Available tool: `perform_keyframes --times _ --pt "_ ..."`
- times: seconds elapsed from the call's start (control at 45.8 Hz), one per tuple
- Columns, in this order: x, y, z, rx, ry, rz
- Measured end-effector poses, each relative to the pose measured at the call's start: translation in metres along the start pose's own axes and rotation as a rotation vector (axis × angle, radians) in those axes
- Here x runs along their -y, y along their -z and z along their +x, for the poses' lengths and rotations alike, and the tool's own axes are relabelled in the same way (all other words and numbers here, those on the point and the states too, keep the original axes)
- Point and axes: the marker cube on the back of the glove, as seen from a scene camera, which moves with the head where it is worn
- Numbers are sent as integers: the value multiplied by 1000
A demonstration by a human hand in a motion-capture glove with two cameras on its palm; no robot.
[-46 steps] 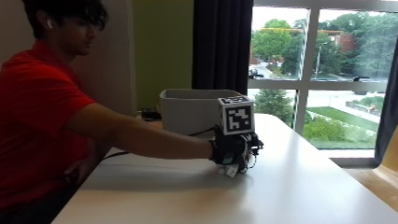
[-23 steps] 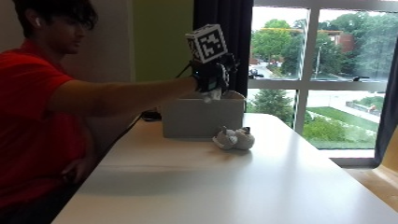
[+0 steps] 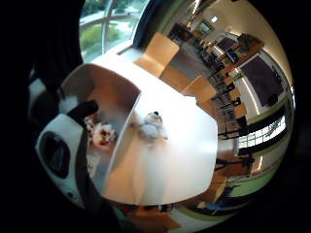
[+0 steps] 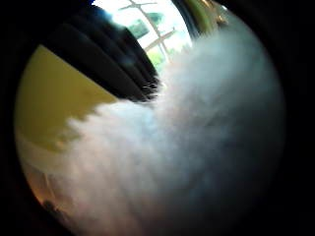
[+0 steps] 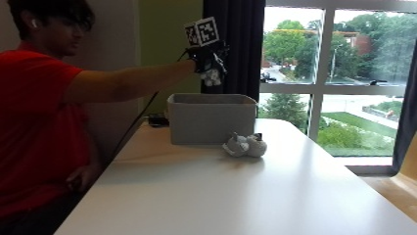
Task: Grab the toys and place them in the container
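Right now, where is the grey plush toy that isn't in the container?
In the outside view, the grey plush toy lies on the white table, just outside the container, by its front corner nearest the window.

person (image 5: 39, 127): red shirt with short sleeves | ear: small white earbud | right hand (image 5: 207, 58): black glove | palm views: black straps and a white plastic piece with a dark oval window on the glove
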Motion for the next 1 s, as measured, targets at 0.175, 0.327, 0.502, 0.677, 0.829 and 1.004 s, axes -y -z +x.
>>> perform_keyframes --times 0.175,0.327,0.502,0.677,0.829,1.004 --pt "2 -14 -8 11 8 -71" --pt "-8 -21 8 30 8 -122" --pt "-29 -19 51 67 -70 -55" --pt "-73 -36 110 61 -184 -73" --pt "-109 -49 156 25 -247 -120" --pt "-144 -62 198 -3 -293 -174"
